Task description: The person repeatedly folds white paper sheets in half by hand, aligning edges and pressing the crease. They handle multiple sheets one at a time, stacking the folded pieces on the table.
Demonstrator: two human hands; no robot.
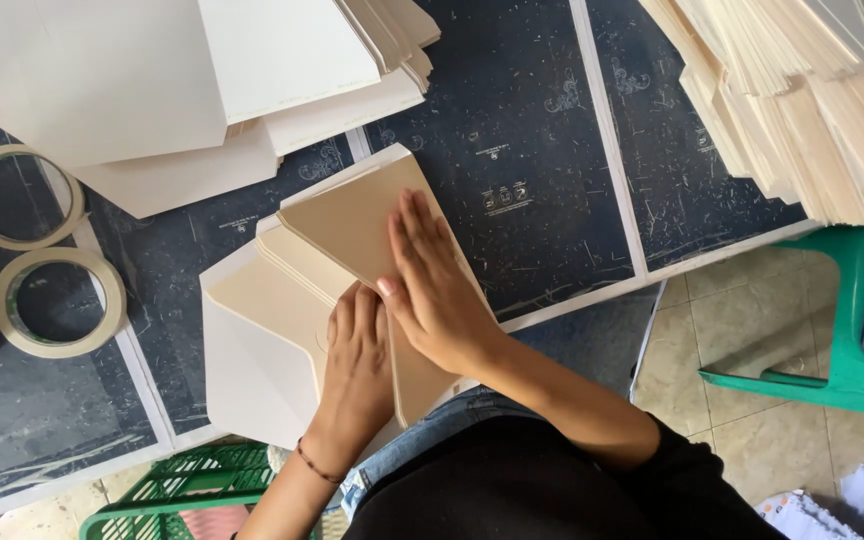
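Both hands lay closest to me, flat on the tan folded card (352,225) at the near edge of the dark work table (512,120). My right hand (437,290) was spread open, fingers straight, palm pressing the card's upper flap; it gripped nothing, only bore down. My left hand (357,365) rested just beside it, fingers loosely curled over the card's near edge, closed on nothing I could make out. That card sat on top of a small pile of cream folded cards (262,340), slightly skewed to them.

I judged the step to be pressing a fold flat: it would go best with the left hand pinning the card while the right slid along the crease with even weight, edges kept square to the pile below.

Beyond the card, up and to its left, lay large cream sheets (152,90); far left of it, two rolls of masking tape (57,300). To its upper right stood a fanned stack of cards (802,100); right of it a green plastic stool (852,340), below it a green crate (192,480)
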